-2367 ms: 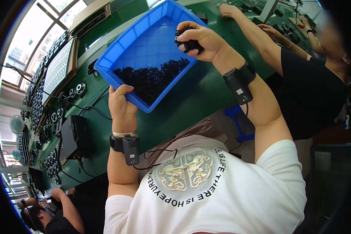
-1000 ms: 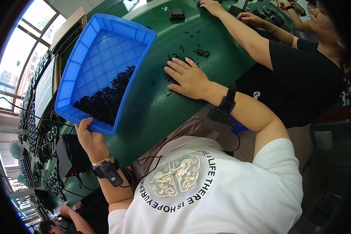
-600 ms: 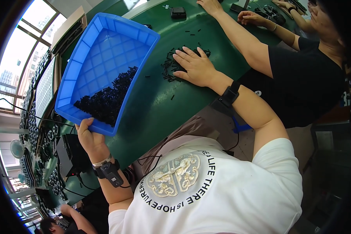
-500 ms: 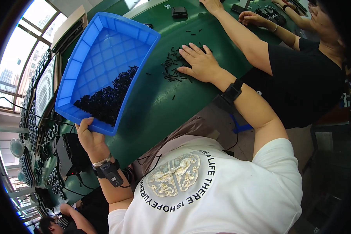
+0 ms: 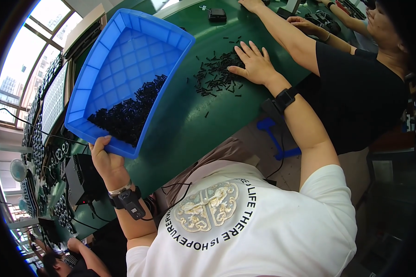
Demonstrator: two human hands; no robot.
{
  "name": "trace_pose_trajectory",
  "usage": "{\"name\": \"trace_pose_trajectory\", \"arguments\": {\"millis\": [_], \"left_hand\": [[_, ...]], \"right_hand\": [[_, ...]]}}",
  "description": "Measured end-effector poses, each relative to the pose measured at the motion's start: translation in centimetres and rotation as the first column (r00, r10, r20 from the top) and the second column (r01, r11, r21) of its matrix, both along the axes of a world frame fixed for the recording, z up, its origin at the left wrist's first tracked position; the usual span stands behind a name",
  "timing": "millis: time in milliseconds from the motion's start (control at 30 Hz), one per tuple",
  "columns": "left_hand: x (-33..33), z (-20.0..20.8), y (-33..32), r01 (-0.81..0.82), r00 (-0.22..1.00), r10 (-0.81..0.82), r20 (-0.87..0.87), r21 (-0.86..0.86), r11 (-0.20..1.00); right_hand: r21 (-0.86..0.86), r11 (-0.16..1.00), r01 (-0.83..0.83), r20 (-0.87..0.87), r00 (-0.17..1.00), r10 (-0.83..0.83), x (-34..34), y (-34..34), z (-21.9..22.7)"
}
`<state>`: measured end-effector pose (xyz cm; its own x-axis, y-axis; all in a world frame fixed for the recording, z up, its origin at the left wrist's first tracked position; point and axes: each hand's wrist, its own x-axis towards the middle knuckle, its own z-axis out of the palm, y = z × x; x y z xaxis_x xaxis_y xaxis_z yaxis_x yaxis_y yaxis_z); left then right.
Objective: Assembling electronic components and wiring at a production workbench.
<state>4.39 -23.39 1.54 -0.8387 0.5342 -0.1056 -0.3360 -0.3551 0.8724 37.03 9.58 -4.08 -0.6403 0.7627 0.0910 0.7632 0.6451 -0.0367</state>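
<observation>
A blue plastic bin is tilted at the left, its near corner gripped by my left hand, thumb over the rim. Many small black screw-like pieces lie heaped in the bin's lower part. On the green table, more of these black pieces are spread in a loose pile. My right hand rests flat at the pile's right edge, fingers apart, and holds nothing.
A co-worker's arm reaches over the table at the upper right. A small black box sits on the far side. Left of the bin stand a black device with cables and racks of dark parts.
My right hand has slid right across the pile, uncovering more black pieces, which are now more spread out. My left hand still holds the bin in nearly the same place.
</observation>
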Motion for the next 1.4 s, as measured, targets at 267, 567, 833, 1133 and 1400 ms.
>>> {"name": "trace_pose_trajectory", "arguments": {"millis": [267, 567, 833, 1133, 1400], "left_hand": [[1.9, 1.7, 1.0, -0.077, 0.996, 0.078, 0.044, -0.025, 0.997], [1.9, 1.6, 0.9, -0.069, 0.997, 0.07, 0.037, -0.031, 0.997], [0.6, 0.6, -0.2, -0.011, 1.0, 0.012, 0.007, -0.01, 1.0], [1.6, 1.0, 0.6, -0.043, 0.999, 0.044, 0.029, -0.011, 0.999], [1.7, 1.3, 0.7, -0.035, 0.998, 0.036, 0.042, -0.025, 0.999]], "right_hand": [[-0.005, 0.971, -0.239, -0.022, 0.971, 0.239, -1.3, -5.7, 0.0], [-0.058, 0.939, -0.34, 0.011, 0.94, 0.341, -3.6, -7.8, 1.5], [0.019, 0.999, -0.029, -0.148, 0.988, 0.032, 1.3, -0.7, 1.0], [-0.1, 0.995, -0.009, 0.007, 1.0, 0.01, 0.7, -1.5, 0.8], [0.044, 0.993, -0.109, -0.2, 0.973, 0.116, 3.2, -2.1, -1.1]]}}
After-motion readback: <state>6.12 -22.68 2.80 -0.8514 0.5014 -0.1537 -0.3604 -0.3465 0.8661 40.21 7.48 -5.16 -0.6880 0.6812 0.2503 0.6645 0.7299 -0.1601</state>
